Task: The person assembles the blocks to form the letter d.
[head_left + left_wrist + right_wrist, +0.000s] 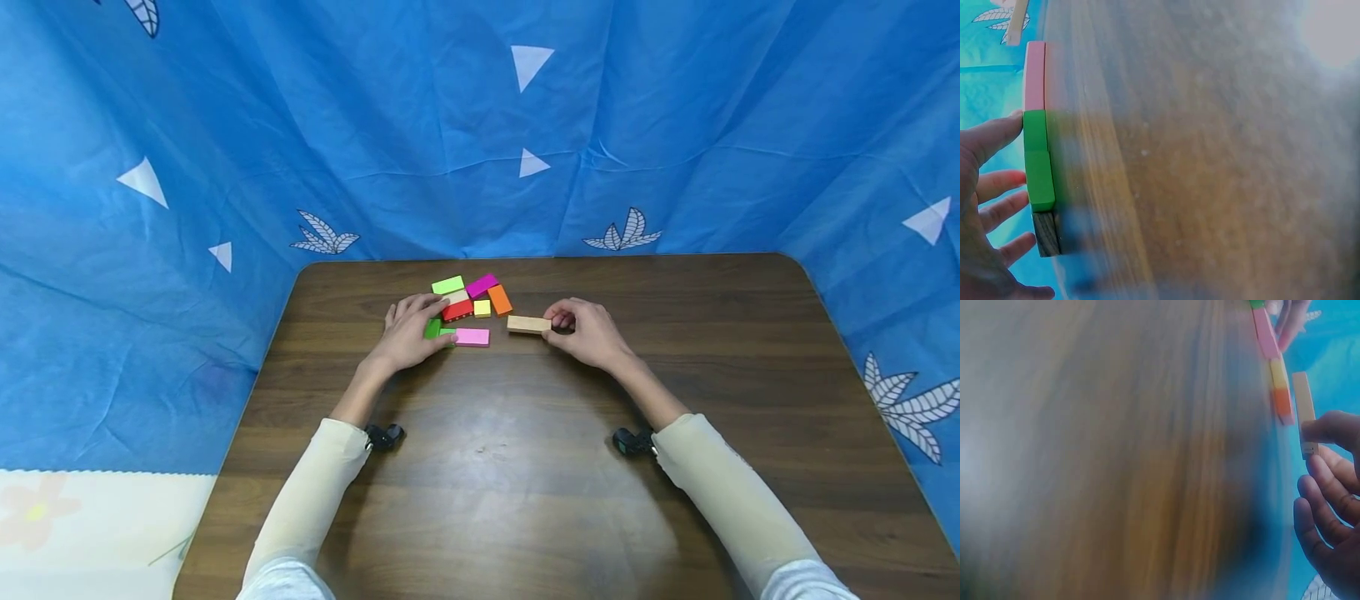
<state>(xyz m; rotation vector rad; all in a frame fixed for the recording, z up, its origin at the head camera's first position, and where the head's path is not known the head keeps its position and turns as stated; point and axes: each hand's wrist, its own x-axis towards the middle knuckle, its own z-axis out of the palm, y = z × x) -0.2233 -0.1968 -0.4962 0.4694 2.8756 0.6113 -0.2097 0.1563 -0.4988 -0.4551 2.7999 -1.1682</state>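
My right hand [588,332] pinches one end of a plain wooden block [527,325] between thumb and fingers. In the right wrist view that block [1304,403] is lifted off the table. Over the left side of a cluster of coloured blocks lies my left hand [408,333], its fingers spread. Its thumb is at the joint of a pink block [1035,75] and a green block [1035,130]. Another green block [1040,181] and a dark wood-grain block [1046,234] continue the row by the fingers. The hand partly hides the cluster in the head view.
Behind the row lie a red block [458,311], a yellow block [482,308], an orange block [499,300], a magenta block [482,286] and a lime block [447,285]. They lie on a brown wooden table [480,467]. A blue curtain [420,125] hangs along its back edge.
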